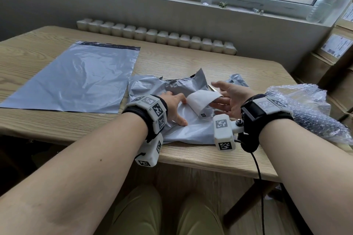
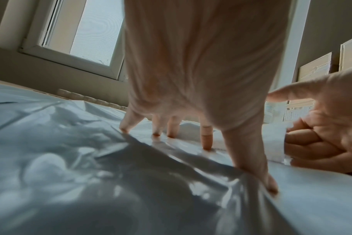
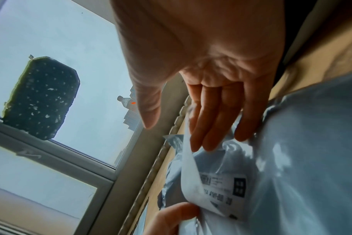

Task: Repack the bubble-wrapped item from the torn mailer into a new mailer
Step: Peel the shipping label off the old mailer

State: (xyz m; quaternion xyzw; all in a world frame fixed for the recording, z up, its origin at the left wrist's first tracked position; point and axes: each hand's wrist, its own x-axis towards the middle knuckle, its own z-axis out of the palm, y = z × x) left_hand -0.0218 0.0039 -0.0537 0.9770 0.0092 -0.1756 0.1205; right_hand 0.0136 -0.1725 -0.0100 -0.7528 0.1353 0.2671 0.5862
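Left hand [image 1: 176, 108] spread flat, pressing torn mailer [image 1: 152, 87] to table [image 1: 172, 57]; right hand [image 1: 232, 99] open, fingers under peeled label [image 1: 201, 101].

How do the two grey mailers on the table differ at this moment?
The new mailer lies flat and smooth on the left of the table; the torn mailer is crumpled, its far edge ragged. Nothing touches the new mailer; the left hand presses on the torn mailer. The torn mailer carries a white label, partly lifted over the right hand fingers; the new mailer shows none. Both are grey plastic.
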